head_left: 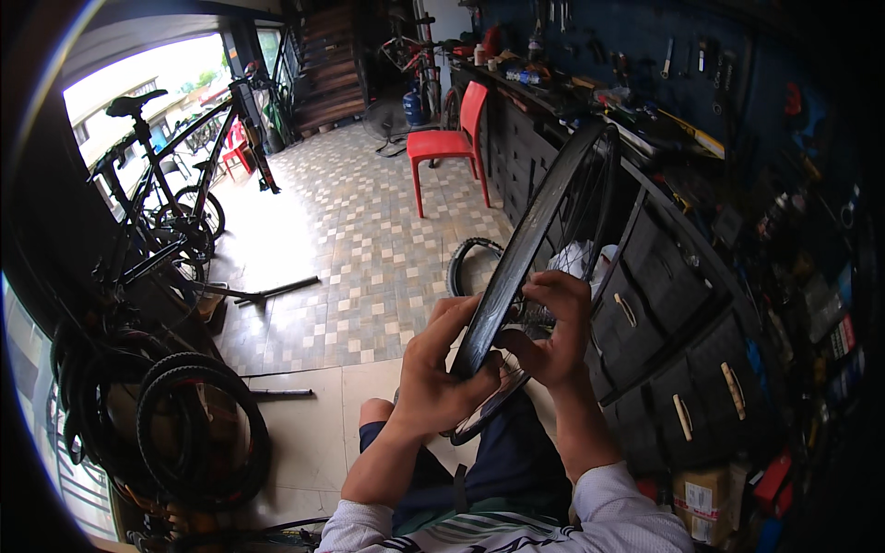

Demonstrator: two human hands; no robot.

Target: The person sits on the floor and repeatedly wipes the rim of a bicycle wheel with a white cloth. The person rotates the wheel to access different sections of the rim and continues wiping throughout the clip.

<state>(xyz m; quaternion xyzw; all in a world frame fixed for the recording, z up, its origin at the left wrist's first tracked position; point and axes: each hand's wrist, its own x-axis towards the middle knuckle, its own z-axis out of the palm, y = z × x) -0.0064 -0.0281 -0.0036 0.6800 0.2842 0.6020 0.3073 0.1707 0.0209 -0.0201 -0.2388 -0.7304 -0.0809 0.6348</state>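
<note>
A bicycle wheel (527,241) stands tilted upright before me, its rim bare of a tyre and its thin spokes on the right side. The outer channel of the rim looks black and glossy. My left hand (435,373) is wrapped round the near left part of the rim, thumb across the channel. On the other side, my right hand (556,334) has its fingers bent against the rim, thumb and forefinger close to its edge. Whether a thin strip lies between those fingers, I cannot make out. The wheel's lower part is over my lap.
A loose tyre (455,267) lies on the floor behind the wheel. A red chair (449,143) stands farther back beside the dark drawer cabinets (645,276). Tools crowd the workbench at right. At left are a bike frame on a stand (189,152) and piled tyres (198,433).
</note>
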